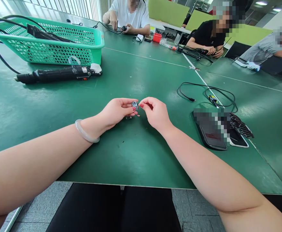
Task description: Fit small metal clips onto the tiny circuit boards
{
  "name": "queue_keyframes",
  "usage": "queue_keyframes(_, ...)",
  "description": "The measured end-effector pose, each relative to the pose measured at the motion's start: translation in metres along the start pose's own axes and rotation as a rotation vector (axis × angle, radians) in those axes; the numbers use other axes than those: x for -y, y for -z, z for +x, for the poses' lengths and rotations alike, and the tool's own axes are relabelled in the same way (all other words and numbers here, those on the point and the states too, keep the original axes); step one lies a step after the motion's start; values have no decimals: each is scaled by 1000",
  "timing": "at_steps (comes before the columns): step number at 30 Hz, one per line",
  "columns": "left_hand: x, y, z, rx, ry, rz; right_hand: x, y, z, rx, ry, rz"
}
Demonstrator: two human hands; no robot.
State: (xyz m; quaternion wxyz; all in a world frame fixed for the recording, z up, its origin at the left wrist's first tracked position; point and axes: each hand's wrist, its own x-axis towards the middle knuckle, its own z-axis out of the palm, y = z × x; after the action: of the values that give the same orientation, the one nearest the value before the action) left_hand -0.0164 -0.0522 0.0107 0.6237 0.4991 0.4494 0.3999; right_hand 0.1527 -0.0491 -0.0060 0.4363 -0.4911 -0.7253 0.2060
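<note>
My left hand [117, 111], with a pale bangle at its wrist, is closed on a small circuit board [135, 104] over the green table. The board is dark with white markings and is held between thumb and fingers. At the board's right edge is my right hand [155, 112], thumb and index finger pinched together; whatever they hold is too small to make out. Below the left fingers lies a small dark rectangular piece [128, 118] with a light outline.
At the left, a green basket [59, 48] holds black cabled tools, and a black electric screwdriver [56, 74] lies before it. Right of my hands are a black cable [220, 93] and phones [211, 132]. Several people sit across the green table [136, 158].
</note>
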Motion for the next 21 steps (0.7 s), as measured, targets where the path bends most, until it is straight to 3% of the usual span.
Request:
queue_keyframes(8, -1, -1, -2, 162, 3, -13, 2, 2, -2, -74, 312, -24)
queue_keyframes(15, 2, 1, 0, 189, 23, -28, -1, 5, -1, 3, 317, -26)
queue_keyframes(21, 3, 1, 2, 159, 58, -79, 0, 3, -2, -14, 285, 58)
